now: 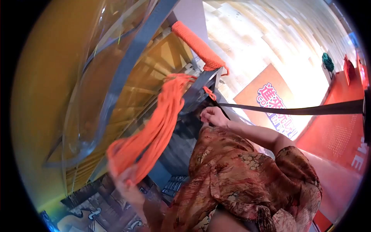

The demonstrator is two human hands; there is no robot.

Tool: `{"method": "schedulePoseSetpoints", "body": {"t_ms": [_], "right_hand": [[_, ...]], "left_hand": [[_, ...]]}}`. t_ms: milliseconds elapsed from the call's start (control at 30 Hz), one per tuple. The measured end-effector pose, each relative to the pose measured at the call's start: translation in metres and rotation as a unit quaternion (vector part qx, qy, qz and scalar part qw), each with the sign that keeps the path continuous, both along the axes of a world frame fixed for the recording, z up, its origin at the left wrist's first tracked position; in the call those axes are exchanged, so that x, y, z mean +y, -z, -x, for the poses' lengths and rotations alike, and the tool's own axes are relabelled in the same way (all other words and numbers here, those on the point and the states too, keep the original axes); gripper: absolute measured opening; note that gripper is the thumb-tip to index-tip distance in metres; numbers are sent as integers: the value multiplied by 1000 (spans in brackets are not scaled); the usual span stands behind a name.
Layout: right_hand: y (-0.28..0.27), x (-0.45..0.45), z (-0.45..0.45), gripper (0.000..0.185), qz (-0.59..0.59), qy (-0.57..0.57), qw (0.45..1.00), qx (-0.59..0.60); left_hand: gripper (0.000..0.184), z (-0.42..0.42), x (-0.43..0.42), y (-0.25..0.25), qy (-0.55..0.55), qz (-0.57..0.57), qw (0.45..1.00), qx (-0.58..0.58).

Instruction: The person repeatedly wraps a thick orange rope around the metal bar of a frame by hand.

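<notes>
My left hand (129,181), blurred by motion, grips the lower end of a long looped hank of orange rope (160,116). The hank stretches up and to the right, its far end against a dark metal frame (199,83). Near the middle of the view, my right hand (214,116) is closed, fingers curled together beside the dark frame. What it holds, if anything, is hidden. A small loop of orange cord (210,93) hangs from the frame just above this hand. Orange rope is wound tightly in a wrapped length (199,46) along the bar beyond.
A black strap (293,110) runs taut from the frame to the right edge. On the left stand a grey-blue curved bar (119,81) and a yellow slatted surface (154,65). An orange printed mat (266,100) lies on the wooden floor. A red panel (336,135) stands at right.
</notes>
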State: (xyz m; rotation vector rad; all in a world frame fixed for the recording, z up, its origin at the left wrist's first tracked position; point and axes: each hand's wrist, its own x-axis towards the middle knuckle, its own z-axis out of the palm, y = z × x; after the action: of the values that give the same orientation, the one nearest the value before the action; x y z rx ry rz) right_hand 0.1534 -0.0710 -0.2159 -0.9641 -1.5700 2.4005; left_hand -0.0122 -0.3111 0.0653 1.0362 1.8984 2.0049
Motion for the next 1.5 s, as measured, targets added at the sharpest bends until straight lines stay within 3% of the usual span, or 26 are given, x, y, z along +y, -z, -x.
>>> {"method": "schedulePoseSetpoints", "body": {"t_ms": [33,100,167,267,300,333,367,400,467,500,567,600,667,700,767,833,967,1033,1100,1167,1233,1300,1500], "right_hand": [[-2,0,3,18,2,-8,1000,4],[-3,-1,8,17,-9,-28,1000,-11],[-1,-6,12,14,-11,-53,999,-7],[-5,-8,20,12,-151,-96,984,3],[-6,-7,19,12,-154,-105,982,5],[-24,-4,19,16,-244,-94,965,15],[-37,-2,19,21,-331,-82,940,27],[-41,-1,20,21,-333,-91,938,33],[-45,5,35,39,-313,-55,946,57],[-40,5,42,39,-313,-60,946,60],[-24,6,55,66,-288,-58,951,94],[-30,6,56,66,-287,-60,951,96],[-53,7,56,80,-470,-158,864,91],[-57,6,58,80,-470,-158,864,92],[-62,2,59,84,-425,-266,864,55],[-50,-4,59,83,-443,-248,858,81],[-21,-9,58,76,-519,-190,819,153],[-29,-6,53,69,-482,-228,838,112],[-32,-3,45,62,-443,-268,853,71],[-23,-3,38,51,-431,-293,850,79],[-5,-6,34,41,-341,-307,886,65],[-18,-9,31,29,-292,-334,893,76],[-71,-31,34,24,-261,-369,882,132]], "left_hand": [[61,2,-30,-23,-15,-42,999,-14],[59,19,-102,-83,56,-99,988,-108],[57,29,-167,-133,117,-116,978,-129],[52,16,-212,-178,169,-93,976,-103],[50,1,-236,-183,-148,-87,985,4],[48,-13,-259,-189,-449,-70,884,108],[48,-27,-278,-196,-459,-72,879,109],[45,-40,-296,-205,-488,-23,862,135],[41,-57,-322,-213,-549,53,819,160],[41,-71,-335,-212,-586,69,793,155],[39,-98,-364,-207,-653,92,740,134],[39,-110,-380,-204,-678,105,718,116],[38,-133,-413,-193,-720,122,680,70],[37,-142,-430,-185,-735,127,664,43],[36,-159,-461,-168,-756,133,641,-14],[35,-170,-488,-147,-761,143,629,-71],[33,-171,-527,-99,-710,145,664,-186],[32,-159,-529,-64,-638,135,736,-181],[37,-147,-451,-53,-527,125,809,-227],[43,-136,-351,-54,-537,186,785,-248],[53,-134,-276,-54,-527,131,789,-288],[60,-120,-278,-31,-458,172,834,-256],[50,-105,-160,-39,-344,135,853,-369]]}}
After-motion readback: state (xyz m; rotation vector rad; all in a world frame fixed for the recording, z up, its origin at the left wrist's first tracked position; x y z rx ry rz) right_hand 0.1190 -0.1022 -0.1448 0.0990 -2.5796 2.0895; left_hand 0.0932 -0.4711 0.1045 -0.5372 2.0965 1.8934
